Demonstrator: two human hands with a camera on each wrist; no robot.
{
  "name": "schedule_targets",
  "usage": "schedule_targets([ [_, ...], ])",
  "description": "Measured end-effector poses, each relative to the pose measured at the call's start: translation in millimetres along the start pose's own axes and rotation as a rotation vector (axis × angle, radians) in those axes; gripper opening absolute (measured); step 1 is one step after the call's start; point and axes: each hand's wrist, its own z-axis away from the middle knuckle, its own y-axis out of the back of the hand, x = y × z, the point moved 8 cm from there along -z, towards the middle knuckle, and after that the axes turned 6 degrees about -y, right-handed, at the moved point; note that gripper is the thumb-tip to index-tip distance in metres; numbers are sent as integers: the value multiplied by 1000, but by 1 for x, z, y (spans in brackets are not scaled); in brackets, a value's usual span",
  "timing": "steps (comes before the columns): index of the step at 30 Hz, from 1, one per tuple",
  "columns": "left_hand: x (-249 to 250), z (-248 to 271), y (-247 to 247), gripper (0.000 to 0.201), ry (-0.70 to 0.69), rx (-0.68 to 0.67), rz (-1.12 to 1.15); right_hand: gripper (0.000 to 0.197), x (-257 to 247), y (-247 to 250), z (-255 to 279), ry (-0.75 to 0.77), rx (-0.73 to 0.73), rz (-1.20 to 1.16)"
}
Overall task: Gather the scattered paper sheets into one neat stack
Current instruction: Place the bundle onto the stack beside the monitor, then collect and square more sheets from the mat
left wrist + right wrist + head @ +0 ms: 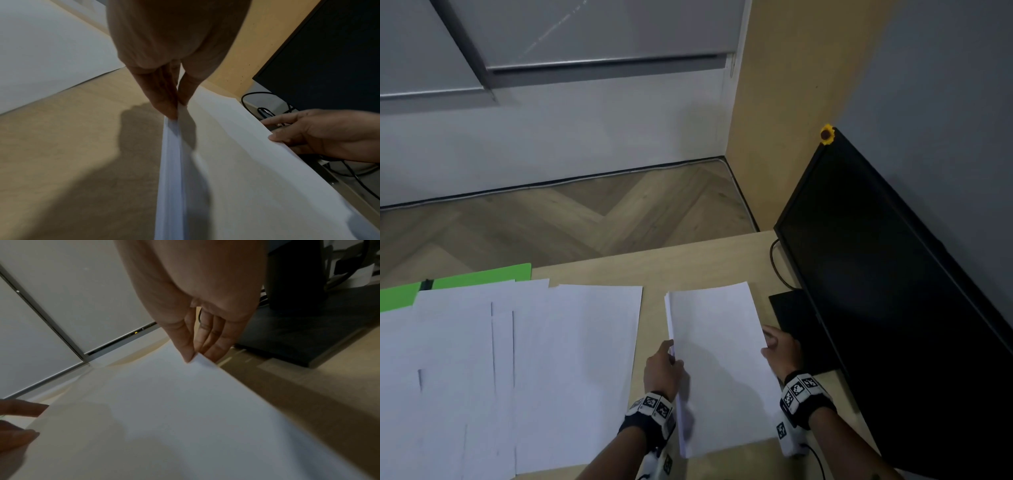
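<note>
A stack of white paper sheets [722, 370] is lifted a little off the light wooden desk [705, 263], right of centre. My left hand [670, 351] pinches its left long edge, thumb and fingers [164, 104] meeting on the sheet edges of the stack [236, 162]. My right hand [768, 342] pinches the right long edge: the thumb [188, 352] lies on top of the stack [164, 418] and the fingers sit underneath. Several more white sheets [517, 359] lie spread and overlapping on the desk to the left.
A green folder [482, 274] with a black clip lies under the spread sheets at the back left. A black monitor [893, 274] on a flat black base [794, 318] stands close to the right, with cables behind. Bare desk shows between the stack and the spread sheets.
</note>
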Motion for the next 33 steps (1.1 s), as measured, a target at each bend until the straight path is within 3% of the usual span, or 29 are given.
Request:
schedule_targets([
  [3,0,2,-1,38,9,22,-79,39,9,2,-3,-57,44,36],
  [6,-2,1,-4,27,38,14,-139,43,15,-2,-4,-87,36,39],
  [9,-4,-3,-9,16,18,-26,-162,8,12,-10,0,-68,-16,60],
  [15,-11,-10,-6,6,-65,-57,-144,41,11,-11,2,-36,19,24],
  [16,-12,-11,-4,4,-75,-63,-129,38,13,-9,4,-65,30,3],
  [18,-12,-10,4,21,-90,-53,-79,17,16,-5,8,-108,72,-7],
  [22,-21,-3,31,34,-77,-11,-69,42,6,-12,21,-28,148,-29],
  [28,-68,4,89,37,-52,54,-81,32,-45,-45,49,106,131,-161],
  [33,-121,18,146,32,-17,144,-103,33,-93,-92,75,163,54,-131],
])
